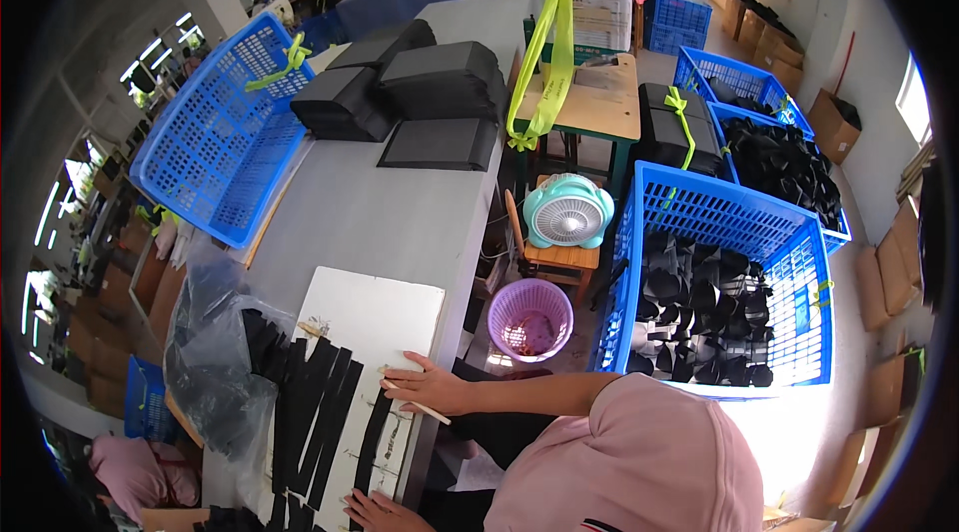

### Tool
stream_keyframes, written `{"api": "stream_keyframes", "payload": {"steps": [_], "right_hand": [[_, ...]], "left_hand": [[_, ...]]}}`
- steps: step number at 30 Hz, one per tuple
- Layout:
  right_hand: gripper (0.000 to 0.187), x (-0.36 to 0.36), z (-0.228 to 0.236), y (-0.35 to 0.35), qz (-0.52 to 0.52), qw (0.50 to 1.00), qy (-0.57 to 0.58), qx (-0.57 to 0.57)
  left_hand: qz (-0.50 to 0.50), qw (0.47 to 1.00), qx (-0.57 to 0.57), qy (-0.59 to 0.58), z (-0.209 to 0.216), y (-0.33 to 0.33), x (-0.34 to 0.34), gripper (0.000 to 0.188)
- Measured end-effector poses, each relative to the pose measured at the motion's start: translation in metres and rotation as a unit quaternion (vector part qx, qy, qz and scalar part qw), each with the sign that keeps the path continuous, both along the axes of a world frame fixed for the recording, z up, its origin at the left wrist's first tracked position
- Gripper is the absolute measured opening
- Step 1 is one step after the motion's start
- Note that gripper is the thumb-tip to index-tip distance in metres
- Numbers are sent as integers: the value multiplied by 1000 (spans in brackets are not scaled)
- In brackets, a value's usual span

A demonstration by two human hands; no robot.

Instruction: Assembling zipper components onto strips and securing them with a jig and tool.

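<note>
My right hand is closed around a thin, pale, pen-like stick, above the upper end of a narrow black strip. That strip lies on a white board on the grey table. At the strip's lower end, my left hand rests with its fingers stretched out, touching the board or the strip; which one I cannot tell. Several longer black strips lie side by side to the left of this one. Small dark marks run along the board beside the strip.
A crumpled clear plastic bag lies left of the strips. Stacks of black sheets and a tilted blue crate are farther up the table. Beside the table stand a turquoise fan, a purple basket and a blue crate of black pieces.
</note>
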State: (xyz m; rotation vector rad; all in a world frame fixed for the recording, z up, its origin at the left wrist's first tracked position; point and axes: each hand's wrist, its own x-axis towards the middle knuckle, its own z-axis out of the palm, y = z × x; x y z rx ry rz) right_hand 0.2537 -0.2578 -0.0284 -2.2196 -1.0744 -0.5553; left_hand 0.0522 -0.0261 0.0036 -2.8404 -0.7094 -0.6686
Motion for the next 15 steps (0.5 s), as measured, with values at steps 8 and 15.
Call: {"api": "stream_keyframes", "payload": {"steps": [8,15], "right_hand": [[43,-3,1,-1,4,1000,-15,7],[45,-4,3,1,7,999,-3,38]], "left_hand": [[-4,998,-31,-49,12,-10,7,42],[28,999,-45,8,5,-6,5,47]]}}
